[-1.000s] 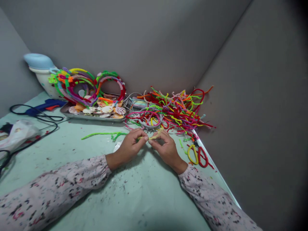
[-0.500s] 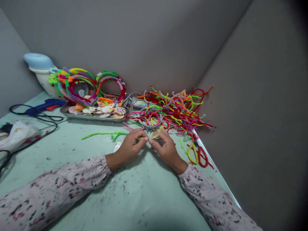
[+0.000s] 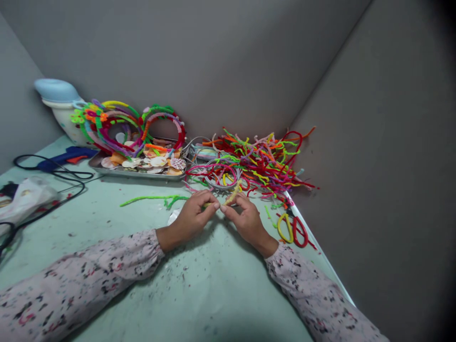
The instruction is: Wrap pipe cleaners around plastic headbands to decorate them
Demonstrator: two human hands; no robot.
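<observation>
Over the middle of the table, my left hand (image 3: 195, 212) and my right hand (image 3: 246, 219) meet almost thumb to thumb. Both pinch a pale yellow pipe cleaner (image 3: 234, 194). One part of it sticks up past my right fingers; another bit shows at my left fingertips, and the rest is hidden by the fingers. Beyond my left hand lies a green pipe cleaner (image 3: 149, 197), with a small whitish shiny piece (image 3: 173, 216) by the wrist. Just past my fingers is a coil of grey wire hoops (image 3: 221, 183).
A metal tray (image 3: 138, 175) holds shells and headbands (image 3: 117, 114) wrapped in coloured pipe cleaners. Loose pipe cleaners (image 3: 263, 161) are heaped at the back right. Scissors with yellow and red handles (image 3: 299, 232) lie near the right edge. At left are a blue glue gun (image 3: 60, 159), black cable (image 3: 80, 176) and plastic bag (image 3: 30, 199).
The raised part of the yellow pipe cleaner at my right fingers now stands more upright. Both hands stay in nearly the same place.
</observation>
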